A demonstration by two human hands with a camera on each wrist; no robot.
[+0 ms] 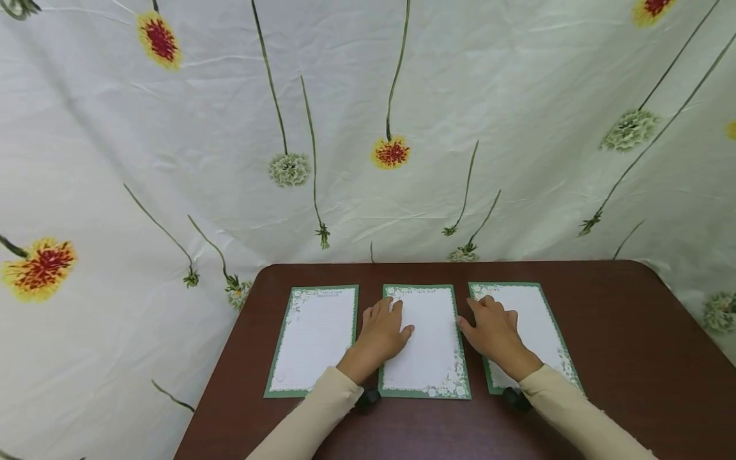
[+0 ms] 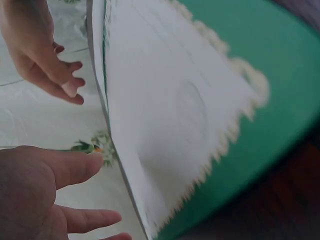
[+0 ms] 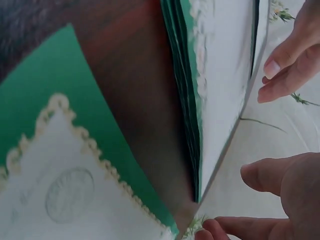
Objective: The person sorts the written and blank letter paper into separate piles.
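Three sheets of stationery paper with green borders and floral corners lie in a row: a left sheet (image 1: 317,342), a middle sheet (image 1: 428,345) and a right sheet (image 1: 526,319). My left hand (image 1: 379,335) is over the left edge of the middle sheet, fingers spread. Over the left part of the right sheet is my right hand (image 1: 496,332), its thumb toward the middle sheet. Neither hand grips anything; whether the fingertips touch paper I cannot tell. In the right wrist view, one paper pile (image 3: 225,75) shows several layered green edges.
The sheets lie on a dark brown table (image 1: 621,332) with rounded far corners. Behind it hangs a white cloth (image 1: 218,128) printed with flowers. A dark wrist device (image 1: 368,399) is below the left hand, another (image 1: 516,400) below the right.
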